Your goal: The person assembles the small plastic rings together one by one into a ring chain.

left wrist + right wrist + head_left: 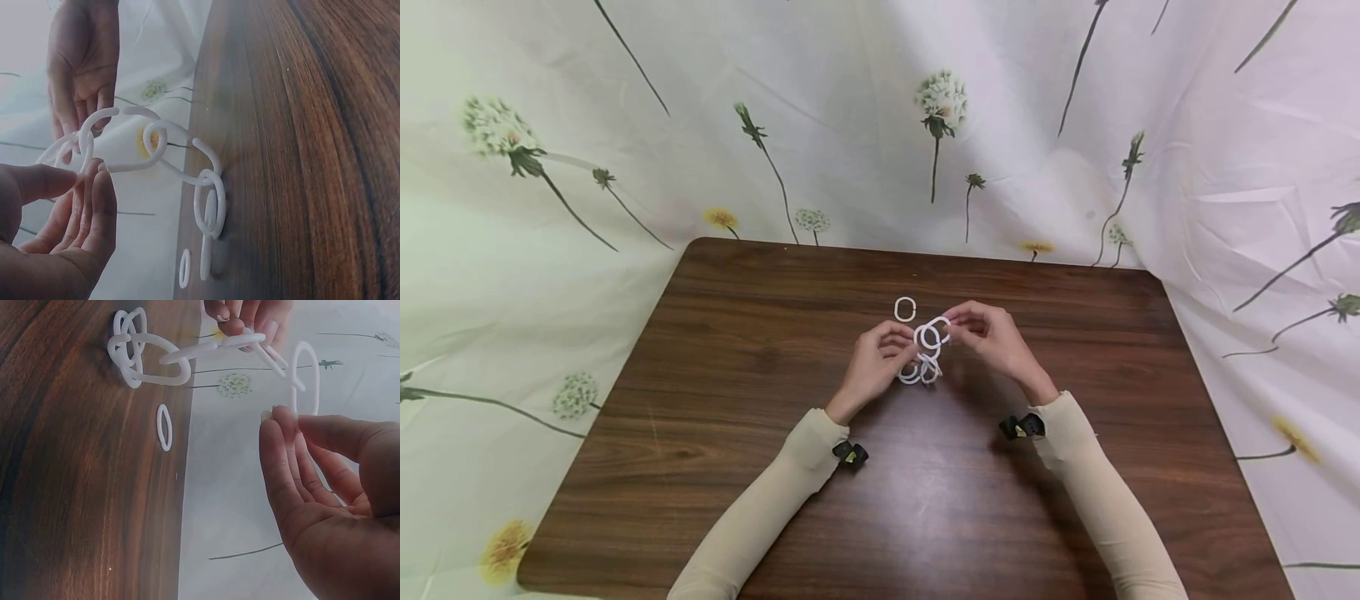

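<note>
A chain of white plastic links [125, 167], each an oval with a small gap, hangs between both hands. My left hand [868, 362] pinches one link between thumb and fingertips. Opposite it, my right hand [996, 337] pinches the lower end of an oval link [315, 378], which is hooked with the link at the left hand. From the left hand the chain runs down to the table, where its lower links [128, 347] lie bunched. A single loose link [905, 298] lies on the table just beyond the hands.
The dark wood-grain table [737, 417] has rounded corners. A white cloth [850, 125] printed with dandelions hangs behind it and at both sides. Black devices are strapped at the left wrist [850, 453] and right wrist [1022, 427], by the beige sleeves [775, 500].
</note>
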Motion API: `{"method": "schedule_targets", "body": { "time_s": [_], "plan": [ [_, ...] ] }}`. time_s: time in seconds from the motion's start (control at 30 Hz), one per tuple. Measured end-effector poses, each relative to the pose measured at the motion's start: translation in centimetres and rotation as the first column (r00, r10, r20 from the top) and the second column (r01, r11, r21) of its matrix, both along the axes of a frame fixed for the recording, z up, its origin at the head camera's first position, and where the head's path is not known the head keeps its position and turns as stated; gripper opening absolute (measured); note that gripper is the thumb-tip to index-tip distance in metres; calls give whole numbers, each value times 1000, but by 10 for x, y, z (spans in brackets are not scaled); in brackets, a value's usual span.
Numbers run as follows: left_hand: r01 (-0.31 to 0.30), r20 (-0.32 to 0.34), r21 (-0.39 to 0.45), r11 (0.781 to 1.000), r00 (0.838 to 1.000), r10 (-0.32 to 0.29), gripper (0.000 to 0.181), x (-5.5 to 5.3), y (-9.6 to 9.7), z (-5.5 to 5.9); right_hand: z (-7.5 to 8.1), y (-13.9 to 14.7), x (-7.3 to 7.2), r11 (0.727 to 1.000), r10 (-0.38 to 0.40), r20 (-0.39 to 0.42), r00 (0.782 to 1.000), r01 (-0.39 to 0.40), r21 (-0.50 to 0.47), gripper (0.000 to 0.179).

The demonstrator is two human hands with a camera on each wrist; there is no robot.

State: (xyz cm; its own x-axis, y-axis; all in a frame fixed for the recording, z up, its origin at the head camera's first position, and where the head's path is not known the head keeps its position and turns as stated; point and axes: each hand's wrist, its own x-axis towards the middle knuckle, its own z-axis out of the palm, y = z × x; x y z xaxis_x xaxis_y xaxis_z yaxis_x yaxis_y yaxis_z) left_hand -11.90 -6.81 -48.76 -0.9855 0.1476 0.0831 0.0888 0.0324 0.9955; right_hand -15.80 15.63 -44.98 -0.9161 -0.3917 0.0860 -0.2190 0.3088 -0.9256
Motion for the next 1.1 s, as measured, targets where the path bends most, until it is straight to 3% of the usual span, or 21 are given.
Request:
{"method": "schedule_targets", "body": {
  "time_s": [0.53, 0.8, 1.1],
  "plan": [
    [18, 8, -23, 1000, 1000, -18, 20, 4, -1, 3, -4, -3, -1, 1000, 10, -33, 999, -9, 9, 18],
    [21, -8, -27, 999, 1000, -21, 23, 4, -3, 1, 3, -2, -2, 997, -29, -42, 999, 32, 71, 21],
    [19, -40, -73, 997, 999, -21, 22, 4, -5, -4, 11, 1, -4, 999, -31, -62, 998, 33, 39, 22]
  ]
}}
